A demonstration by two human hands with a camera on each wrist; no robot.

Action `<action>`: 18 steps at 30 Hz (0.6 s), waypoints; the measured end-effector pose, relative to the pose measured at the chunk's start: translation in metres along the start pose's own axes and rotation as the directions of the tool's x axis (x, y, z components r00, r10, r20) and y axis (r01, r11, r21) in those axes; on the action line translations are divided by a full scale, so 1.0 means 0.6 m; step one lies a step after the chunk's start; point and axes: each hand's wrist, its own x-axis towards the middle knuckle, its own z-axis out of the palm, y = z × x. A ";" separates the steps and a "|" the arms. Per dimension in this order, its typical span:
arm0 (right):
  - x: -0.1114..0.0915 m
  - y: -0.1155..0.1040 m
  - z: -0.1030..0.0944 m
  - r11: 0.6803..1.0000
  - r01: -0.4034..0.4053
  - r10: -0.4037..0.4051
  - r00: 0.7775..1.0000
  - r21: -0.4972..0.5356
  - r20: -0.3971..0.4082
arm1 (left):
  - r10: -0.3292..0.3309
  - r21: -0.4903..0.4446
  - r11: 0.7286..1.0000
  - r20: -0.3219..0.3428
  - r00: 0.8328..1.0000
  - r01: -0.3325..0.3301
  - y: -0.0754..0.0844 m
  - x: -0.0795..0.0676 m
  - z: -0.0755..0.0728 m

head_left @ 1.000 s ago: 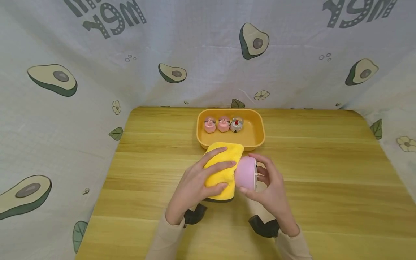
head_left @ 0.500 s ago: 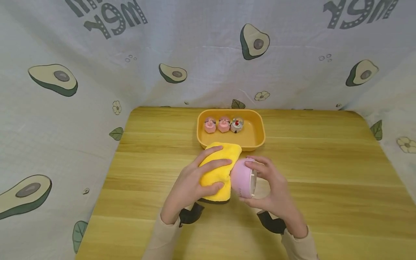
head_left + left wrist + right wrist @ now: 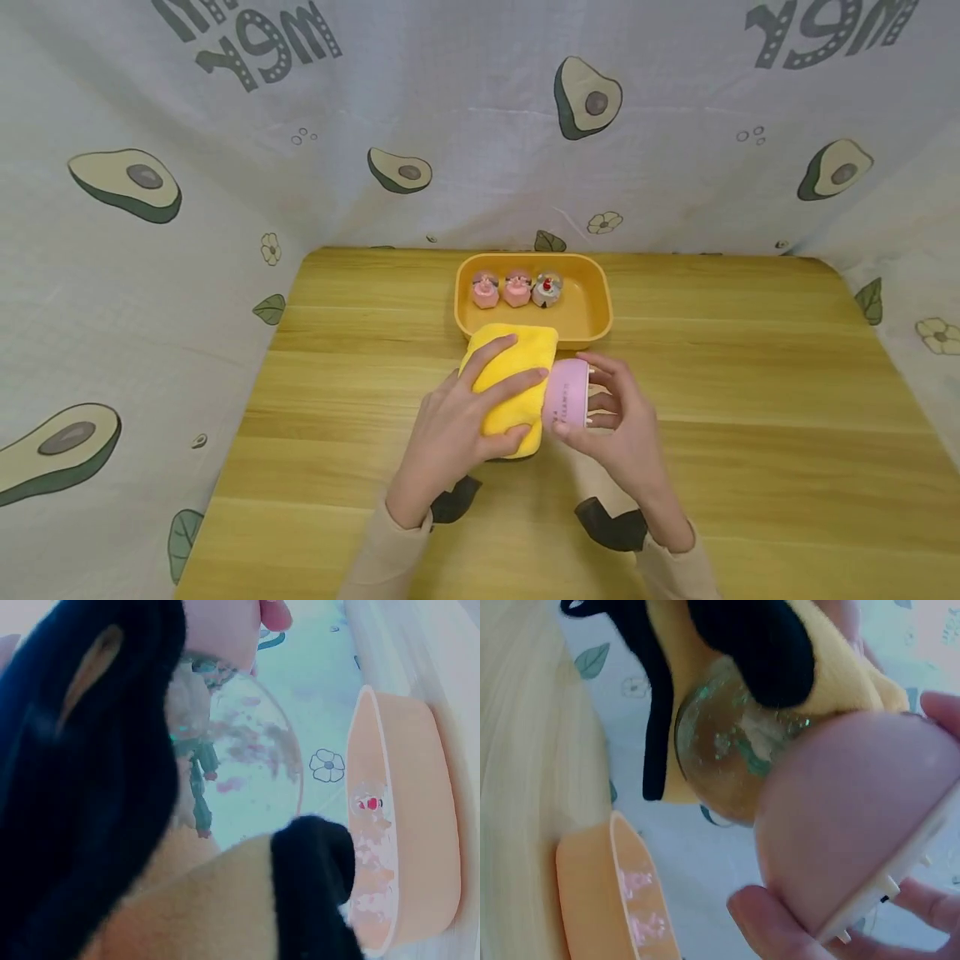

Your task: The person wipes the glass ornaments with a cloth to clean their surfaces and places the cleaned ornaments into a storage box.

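Between the hands is a snow globe lying on its side, its pink base (image 3: 567, 392) pointing right with small lettering and pegs on the underside. My right hand (image 3: 628, 429) grips this base, thumb on the near side and fingers around the far side and bottom. A yellow cloth (image 3: 525, 337) with a dark edge covers the globe in the head view. Through the cloth, my left hand (image 3: 453, 429) holds the ball with spread, bent fingers. The clear glass ball (image 3: 720, 746) shows under the cloth in the right wrist view, with glitter and green shapes inside.
Just behind the hands stands a yellow tray (image 3: 596, 321) on the wooden table (image 3: 750, 400). Three small globes sit in its left and middle part: two pink ones (image 3: 485, 292) and a grey one (image 3: 547, 290) with a red spot. A curtain (image 3: 480, 150) printed with avocados hangs behind.
The pink base has turned in the right hand, so that its lettering now faces up. Both hands shifted slightly left, then back right, with the cloth staying on the ball.
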 end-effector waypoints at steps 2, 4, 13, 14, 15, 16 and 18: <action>0.000 0.000 -0.002 0.999 0.037 -0.037 0.999 0.001 0.035 | -0.002 -0.016 1.000 -0.006 1.000 0.001 -0.002 0.001 -0.001; 0.002 0.002 -0.006 0.993 0.119 -0.118 0.989 -0.001 0.084 | -0.001 -0.048 0.999 -0.011 1.000 0.001 -0.005 0.003 -0.005; 0.012 0.014 -0.022 0.892 0.425 -0.398 0.901 -0.156 0.175 | 0.039 -0.131 0.991 0.015 0.999 -0.037 -0.013 0.009 -0.016; 0.014 0.016 -0.023 0.877 0.449 -0.423 0.891 -0.171 0.167 | 0.043 -0.133 0.990 0.018 0.999 -0.040 -0.013 0.009 -0.016; 0.016 0.017 -0.023 0.864 0.470 -0.446 0.881 -0.180 0.160 | 0.044 -0.129 0.991 0.021 0.999 -0.041 -0.013 0.008 -0.016; 0.017 0.019 -0.022 0.851 0.491 -0.469 0.870 -0.188 0.151 | 0.046 -0.123 0.991 0.023 0.999 -0.043 -0.014 0.008 -0.016; 0.019 0.024 -0.021 0.839 0.517 -0.499 0.856 -0.172 0.139 | 0.050 -0.105 0.993 0.025 0.998 -0.047 -0.013 0.007 -0.015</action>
